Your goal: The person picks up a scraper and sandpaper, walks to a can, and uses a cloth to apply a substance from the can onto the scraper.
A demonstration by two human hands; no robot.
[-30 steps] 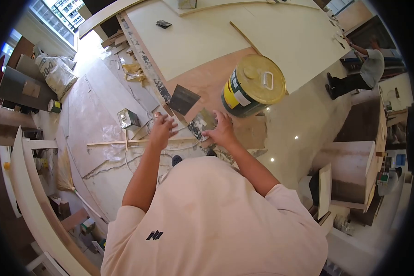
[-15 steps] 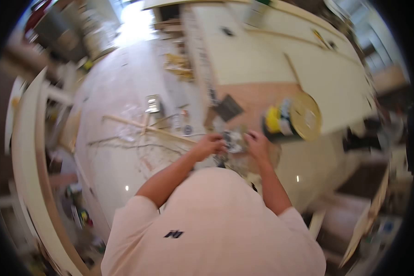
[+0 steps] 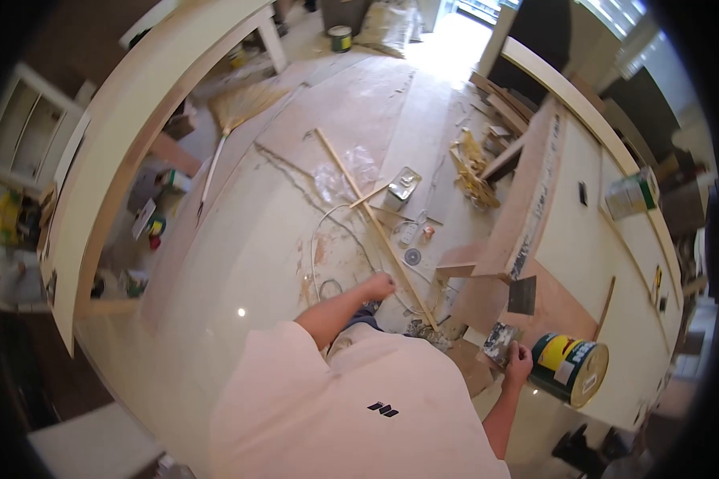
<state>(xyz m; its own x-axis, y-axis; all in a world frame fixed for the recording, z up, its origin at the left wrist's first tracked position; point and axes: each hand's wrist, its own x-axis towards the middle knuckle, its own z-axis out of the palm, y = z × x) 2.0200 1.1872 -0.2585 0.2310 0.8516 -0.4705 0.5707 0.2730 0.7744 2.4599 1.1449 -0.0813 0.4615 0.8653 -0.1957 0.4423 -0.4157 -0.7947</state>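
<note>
right hand [image 3: 519, 366] gripping smeared scraper [image 3: 501, 342] beside tin [image 3: 570, 369], left hand [image 3: 379, 286] clenched, empty; panel [image 3: 571, 231] mostly coated, near end bare.

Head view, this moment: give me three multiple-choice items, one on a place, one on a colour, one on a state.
1. Where is the paint can?
A. on the board by the right hand
B. by the broom
C. in the left hand

2. What colour is the can's side?
A. red
B. yellow and dark green
C. white

3. What is the left hand doing?
A. holding the scraper
B. holding the can
C. closed over the floor, holding nothing visible

Answers: 1 A, it sits just right of that hand; 2 B, both colours show; 3 C, the smeared scraper is at the right hand.
</note>
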